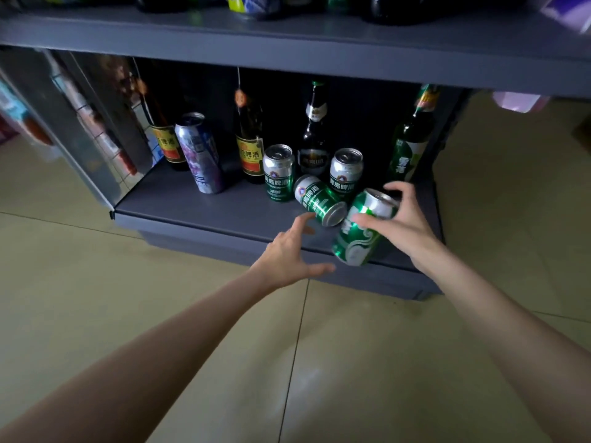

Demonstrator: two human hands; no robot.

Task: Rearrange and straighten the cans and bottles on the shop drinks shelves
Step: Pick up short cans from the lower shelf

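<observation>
On the bottom grey shelf [198,212] my right hand [399,222] grips a tall green can [358,238], tilted over the front edge. Just left of it a short green can [319,199] lies on its side. My left hand [291,251] hovers in front of that fallen can, fingers spread, holding nothing. Two more short green cans stand upright behind: one on the left [279,174], one on the right [346,171]. A tall purple can [201,151] stands further left.
Along the back stand two dark bottles with red-yellow labels [249,145] [166,145], a dark beer bottle [313,139] and a green bottle [411,139]. A metal side panel [96,129] closes the left end. The upper shelf [287,43] overhangs. Tiled floor lies below.
</observation>
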